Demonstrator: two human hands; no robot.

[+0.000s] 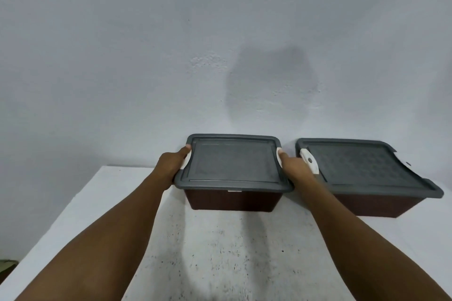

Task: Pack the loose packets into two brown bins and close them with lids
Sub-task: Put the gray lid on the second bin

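The left hand [171, 166], thumb on top, is being curled round one end of the grey rectangular plastic lid [232, 166] on the brown plastic bin [232, 200] at lower centre; the right hand [292, 166] is being clamped likewise opposite. Both ends should be pressed down evenly.

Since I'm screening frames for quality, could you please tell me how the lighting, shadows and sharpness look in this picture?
Head view: soft, even light, no glare on the left bin's lid; a diffuse shadow sits on the wall; fainter shadows streak the table; the right bin bows from wide-angle distortion and smears near the right hand.
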